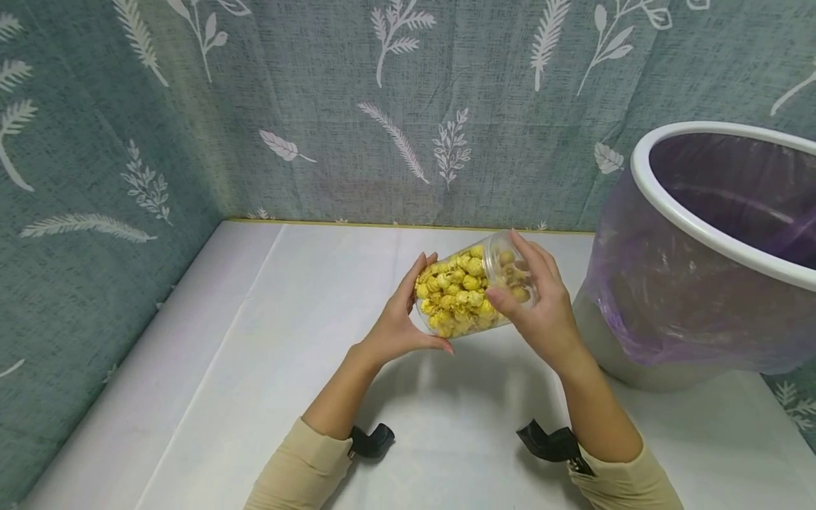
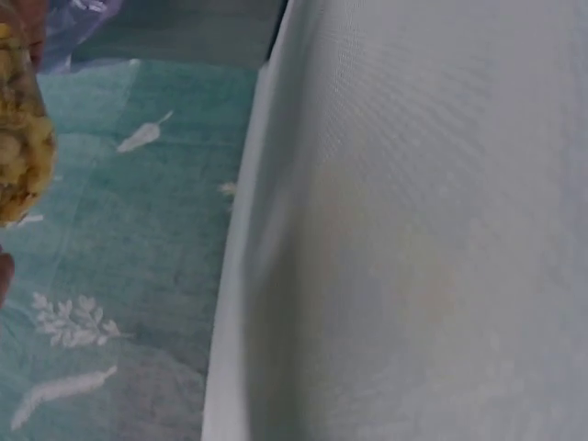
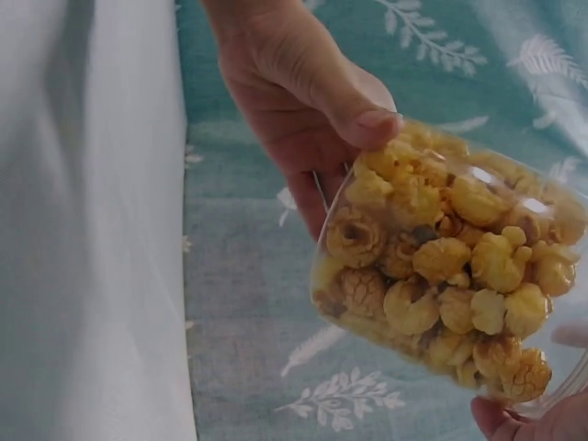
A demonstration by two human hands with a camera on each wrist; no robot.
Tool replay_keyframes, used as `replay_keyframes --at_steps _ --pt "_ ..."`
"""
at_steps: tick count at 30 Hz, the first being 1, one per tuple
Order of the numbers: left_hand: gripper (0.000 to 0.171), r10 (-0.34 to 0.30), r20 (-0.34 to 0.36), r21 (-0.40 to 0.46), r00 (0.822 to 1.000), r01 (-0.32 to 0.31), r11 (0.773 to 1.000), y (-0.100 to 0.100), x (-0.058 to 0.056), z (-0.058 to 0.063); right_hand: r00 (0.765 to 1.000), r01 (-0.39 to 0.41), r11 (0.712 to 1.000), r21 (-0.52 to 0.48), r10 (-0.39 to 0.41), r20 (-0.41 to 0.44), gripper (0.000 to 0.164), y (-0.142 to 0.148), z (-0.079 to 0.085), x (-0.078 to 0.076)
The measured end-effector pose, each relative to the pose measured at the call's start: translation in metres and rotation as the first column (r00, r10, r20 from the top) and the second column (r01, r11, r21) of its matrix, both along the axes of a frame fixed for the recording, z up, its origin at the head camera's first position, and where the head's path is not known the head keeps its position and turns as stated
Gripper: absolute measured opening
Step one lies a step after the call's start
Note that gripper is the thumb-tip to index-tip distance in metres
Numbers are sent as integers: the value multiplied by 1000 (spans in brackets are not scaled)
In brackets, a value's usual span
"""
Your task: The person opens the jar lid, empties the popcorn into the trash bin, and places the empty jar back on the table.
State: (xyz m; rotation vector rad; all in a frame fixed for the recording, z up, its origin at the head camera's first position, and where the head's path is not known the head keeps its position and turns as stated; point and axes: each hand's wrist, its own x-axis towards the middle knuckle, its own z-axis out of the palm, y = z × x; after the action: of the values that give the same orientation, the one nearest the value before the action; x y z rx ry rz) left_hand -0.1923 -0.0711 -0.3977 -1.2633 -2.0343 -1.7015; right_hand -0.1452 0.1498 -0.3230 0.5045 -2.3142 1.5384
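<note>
A clear plastic jar of yellow popcorn (image 1: 454, 294) is held above the table, tilted onto its side with its lidded end up to the right. My left hand (image 1: 397, 322) grips the base, thumb below and fingers behind. At the other end, my right hand (image 1: 550, 319) holds the clear lid (image 1: 503, 249), its thumb near the ridged rim. The right wrist view shows round popcorn pieces (image 3: 441, 262) filling the jar, with the left thumb (image 3: 375, 127) against its base end. Only a slice of the jar (image 2: 20, 138) enters the left wrist view.
To the right stands a bin with a white rim (image 1: 707, 237) and a purple plastic liner (image 1: 688, 304). Under the hands is a white-covered table (image 1: 280, 397). Green leaf-patterned cloth (image 1: 319, 85) hangs behind and on the left.
</note>
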Motion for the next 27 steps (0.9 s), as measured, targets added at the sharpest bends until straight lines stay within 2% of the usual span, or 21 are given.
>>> replay_keyframes --at_steps 3,6,9,11,16,18,20,24,27 --pt "130 34 -42 22 999 -33 999 0 0 -1 999 -27 999 -41 28 24 69 1 1 0" --pt "124 87 -60 42 994 -84 996 1 1 -4 996 -68 994 -89 73 46 68 1 1 -1" --pt "122 133 -61 59 989 -129 990 4 3 -5 995 -97 989 -111 98 -2 69 1 0 -1" --pt "121 161 -70 68 984 -156 985 7 4 -5 991 -120 985 -122 112 -68 69 1 -2 -2" --pt "120 196 -126 95 973 -184 978 10 5 -5 973 -170 975 -146 142 -183 63 2 -4 -2" --pt "119 180 -131 107 975 -167 980 10 5 -6 967 -180 973 -146 149 -206 61 2 -5 -3" --pt "117 133 -106 119 985 -120 986 11 4 -5 967 -171 975 -142 138 -214 64 2 -4 -2" --pt "114 16 -44 126 999 -10 992 11 1 -3 978 -98 985 -145 69 -196 66 -1 1 3" --pt "122 -28 -10 87 1000 29 996 12 1 0 982 -71 982 -176 38 -183 64 -3 6 5"
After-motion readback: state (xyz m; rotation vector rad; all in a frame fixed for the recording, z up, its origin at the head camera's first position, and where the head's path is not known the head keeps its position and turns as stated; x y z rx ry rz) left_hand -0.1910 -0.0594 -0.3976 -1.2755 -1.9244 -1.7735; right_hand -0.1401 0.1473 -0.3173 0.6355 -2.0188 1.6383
